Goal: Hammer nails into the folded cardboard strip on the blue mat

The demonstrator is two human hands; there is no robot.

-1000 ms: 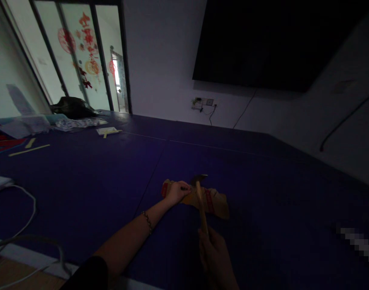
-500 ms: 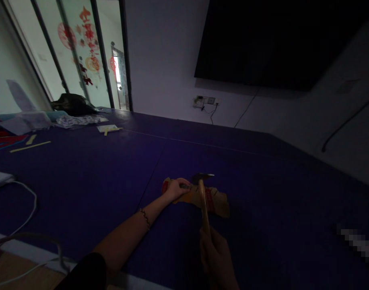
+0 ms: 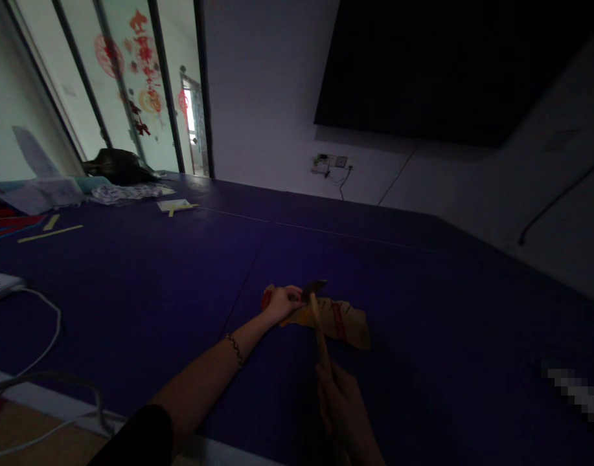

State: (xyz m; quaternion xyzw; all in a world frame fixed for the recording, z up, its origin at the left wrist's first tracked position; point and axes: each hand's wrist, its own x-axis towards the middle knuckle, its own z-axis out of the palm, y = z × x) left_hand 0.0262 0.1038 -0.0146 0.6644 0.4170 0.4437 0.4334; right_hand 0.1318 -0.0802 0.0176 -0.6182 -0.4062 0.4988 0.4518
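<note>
My right hand (image 3: 342,401) is closed round the wooden handle of a hammer (image 3: 319,327). The dark hammer head (image 3: 314,288) is right at the fingertips of my left hand (image 3: 280,305), overlapping them in this view. A torn strip of brown cardboard (image 3: 354,325) with a red printed band lies flat on the purple surface (image 3: 180,291). My left hand rests on its left end, thumb and fingers pinched together. What they pinch is too dark and covered to make out. Something red (image 3: 266,298) shows beside that hand.
A white device (image 3: 2,285) with a cable lies at the left edge. Farther back are a small white tray (image 3: 174,205), yellow strips (image 3: 50,233), crumpled paper (image 3: 126,193) and a black bag (image 3: 119,166). A large dark screen (image 3: 447,71) hangs on the wall.
The hammer head has moved left and slightly down, to my left fingertips. My right hand has shifted a little left with it. My left hand and the cardboard stay in place.
</note>
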